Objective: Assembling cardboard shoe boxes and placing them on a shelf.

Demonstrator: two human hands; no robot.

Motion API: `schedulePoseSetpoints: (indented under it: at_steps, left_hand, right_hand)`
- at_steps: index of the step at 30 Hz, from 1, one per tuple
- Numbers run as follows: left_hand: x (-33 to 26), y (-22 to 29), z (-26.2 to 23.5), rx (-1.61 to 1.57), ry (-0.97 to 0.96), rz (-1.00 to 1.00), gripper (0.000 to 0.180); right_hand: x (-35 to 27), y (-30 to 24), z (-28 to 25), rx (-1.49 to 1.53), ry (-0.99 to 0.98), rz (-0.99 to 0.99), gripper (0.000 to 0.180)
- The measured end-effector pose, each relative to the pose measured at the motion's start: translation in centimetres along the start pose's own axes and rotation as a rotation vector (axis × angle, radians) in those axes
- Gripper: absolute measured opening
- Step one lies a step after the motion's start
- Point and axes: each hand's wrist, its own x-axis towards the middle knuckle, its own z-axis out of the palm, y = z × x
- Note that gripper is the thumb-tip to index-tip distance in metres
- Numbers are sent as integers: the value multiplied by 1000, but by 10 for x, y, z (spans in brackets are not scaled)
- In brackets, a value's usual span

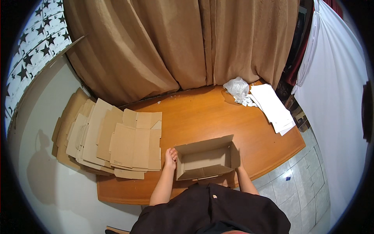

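Note:
An open-topped brown cardboard box (208,171) is at the table's near edge, just in front of me, its inside facing up and holding nothing that I can see. At its left end, my left hand (171,157) grips the wall with fingers bent against the cardboard. My right hand (240,170) is at the opposite end, mostly hidden behind the right wall, and holds the box from that side. To the left lies a stack of flattened cardboard boxes (130,146), unfolded and overlapping one another.
The brown wooden table (187,115) has a curved near edge. A crumpled clear plastic bag (236,87) and white paper sheets (272,109) lie at its far right. Brown curtains (175,43) hang behind, a white cloth (331,85) at right. A wall (35,117) bounds the left.

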Motion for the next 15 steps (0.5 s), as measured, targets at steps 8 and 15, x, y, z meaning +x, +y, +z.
schedulePoseSetpoints:
  at_steps: [8,15]
  left_hand:
    - [-44,1,10,112,-98,-181,56]
    - [-48,-13,-18,137,-162,-154,70]
  right_hand:
    - [-55,-95,36,90,-58,69,42]
    - [-82,-126,30,132,-118,126,64]
